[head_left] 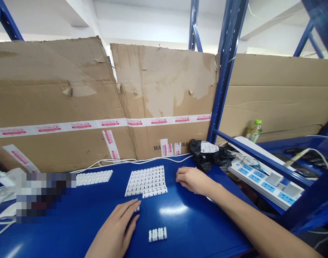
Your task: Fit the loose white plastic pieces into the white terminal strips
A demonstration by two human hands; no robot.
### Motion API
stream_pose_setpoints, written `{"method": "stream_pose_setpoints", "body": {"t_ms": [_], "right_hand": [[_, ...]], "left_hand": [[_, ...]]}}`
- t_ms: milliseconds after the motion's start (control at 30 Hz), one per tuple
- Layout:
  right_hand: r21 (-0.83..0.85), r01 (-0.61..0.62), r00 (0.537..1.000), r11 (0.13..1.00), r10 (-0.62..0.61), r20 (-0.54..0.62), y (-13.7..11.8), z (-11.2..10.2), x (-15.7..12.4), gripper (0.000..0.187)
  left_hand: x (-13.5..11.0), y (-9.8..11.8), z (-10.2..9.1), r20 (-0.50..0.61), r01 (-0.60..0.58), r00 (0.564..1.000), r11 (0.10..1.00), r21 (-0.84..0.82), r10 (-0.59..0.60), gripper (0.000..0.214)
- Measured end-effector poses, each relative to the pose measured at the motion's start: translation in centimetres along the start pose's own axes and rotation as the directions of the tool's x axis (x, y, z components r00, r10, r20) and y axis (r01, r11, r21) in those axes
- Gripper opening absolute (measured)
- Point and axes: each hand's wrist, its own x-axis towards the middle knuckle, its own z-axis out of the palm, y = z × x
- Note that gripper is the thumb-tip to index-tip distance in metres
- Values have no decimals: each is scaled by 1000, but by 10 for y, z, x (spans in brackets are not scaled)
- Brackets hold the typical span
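My left hand (117, 225) lies flat on the blue table (188, 233), its fingertips beside a small white piece (137, 208) that is partly hidden. Just ahead of those fingers is a large block of white terminal connectors (146, 181) in joined strips. A long connector strip (94, 177) lies farther left, and a short one (158, 234) lies near the table's front. My right hand (194, 181) rests loosely curled on the table, right of the large block and holding nothing visible.
Crumpled cardboard sheets (164, 89) stand behind the table, with white cables (131, 161) along its back edge. A black bag (207, 154), a blue-socketed power strip (263, 182) and a plastic bottle (254, 130) lie right, beyond a blue steel rack (225, 64). A pixelated patch covers the left.
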Motion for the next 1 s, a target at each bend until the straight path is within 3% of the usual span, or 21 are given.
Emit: {"method": "stream_pose_setpoints", "body": {"t_ms": [133, 267, 333, 433, 500, 633, 767, 900, 1000], "right_hand": [[48, 33, 999, 998, -32, -17, -1, 3, 5, 21], [304, -12, 985, 952, 64, -159, 0, 6, 9, 19], [500, -91, 955, 861, 218, -201, 1, 8, 11, 14], [773, -182, 903, 607, 414, -112, 3, 11, 13, 18], [862, -192, 891, 469, 452, -47, 4, 12, 14, 28], [914, -185, 877, 362, 480, -13, 2, 12, 14, 41], [926, -185, 872, 330, 490, 0, -3, 11, 14, 41], [898, -149, 886, 413, 459, -64, -9, 13, 14, 34], [867, -91, 898, 489, 418, -141, -14, 13, 13, 26]], "left_hand": [[14, 0, -7, 61, 58, 997, 998, -31, -56, 33], [49, 23, -24, 17, 96, 995, 980, -173, -94, 31], [73, 40, -30, -6, 86, 996, 943, -321, -93, 32], [110, 61, -25, -14, 67, 997, 889, -454, -82, 33], [129, 69, -12, -32, 34, 998, 880, -474, -56, 28], [145, 68, 20, -12, 52, 998, 864, -501, -67, 22], [138, 61, 39, -10, 66, 996, 802, -594, -90, 16], [128, 61, 41, -26, 26, 998, 737, -676, -59, 18], [123, 64, 41, 1, 68, 995, 694, -717, -97, 22]]}}
